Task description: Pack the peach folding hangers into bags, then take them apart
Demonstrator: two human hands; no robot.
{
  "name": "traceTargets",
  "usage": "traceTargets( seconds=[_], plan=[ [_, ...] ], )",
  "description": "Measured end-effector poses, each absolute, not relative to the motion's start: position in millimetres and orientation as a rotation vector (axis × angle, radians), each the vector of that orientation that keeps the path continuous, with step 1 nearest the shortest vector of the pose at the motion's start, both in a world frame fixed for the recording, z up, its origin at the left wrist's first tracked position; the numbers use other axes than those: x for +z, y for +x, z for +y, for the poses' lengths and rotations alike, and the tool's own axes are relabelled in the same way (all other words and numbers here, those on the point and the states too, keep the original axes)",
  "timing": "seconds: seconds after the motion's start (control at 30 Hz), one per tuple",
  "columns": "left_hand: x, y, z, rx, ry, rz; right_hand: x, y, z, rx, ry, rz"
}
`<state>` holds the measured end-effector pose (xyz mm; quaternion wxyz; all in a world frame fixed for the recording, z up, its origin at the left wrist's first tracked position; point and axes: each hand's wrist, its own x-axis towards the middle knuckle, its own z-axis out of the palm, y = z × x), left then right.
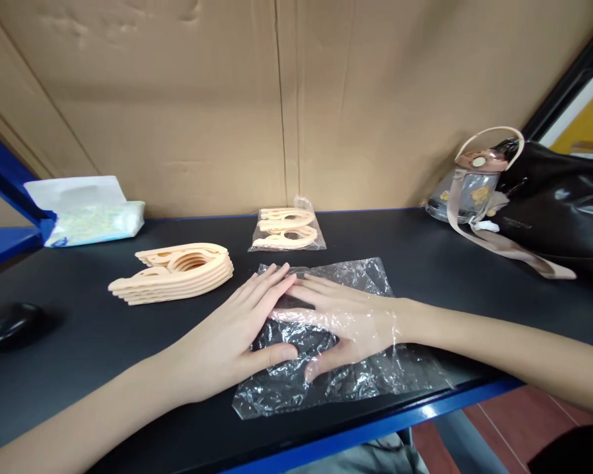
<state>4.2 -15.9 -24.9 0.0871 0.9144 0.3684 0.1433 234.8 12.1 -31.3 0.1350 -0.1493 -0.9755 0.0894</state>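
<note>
Clear plastic bag (356, 388) lies on the counter (69, 283). From afar, I see my right hand (348, 319) inside, fingers a bit spread, maybe holding it open. My left hand (240, 329), fingers together, lies partly on top. Stacked hangers (178, 285) sit near, probably for easy reach.

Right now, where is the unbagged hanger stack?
In the head view, the unbagged hanger stack lies left of centre on the tabletop, between the tissue pack and the left hand.
</note>
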Motion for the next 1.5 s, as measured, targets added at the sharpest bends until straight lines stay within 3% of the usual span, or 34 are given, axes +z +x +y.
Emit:
traceTargets(
  seconds=[0.83,1.07,1.5],
  plan=[
    [-27,-1,-7,0.505,2.536,1.223,-37,238,4,0.292,-0.632,-2.842],
    [-26,0,1,0.698,2.214,1.336,-33,238,2,0.374,-0.608,-2.855],
    [-23,2,3,0.779,2.159,1.318,-30,240,0,0.390,-0.599,-2.864]
  ],
)
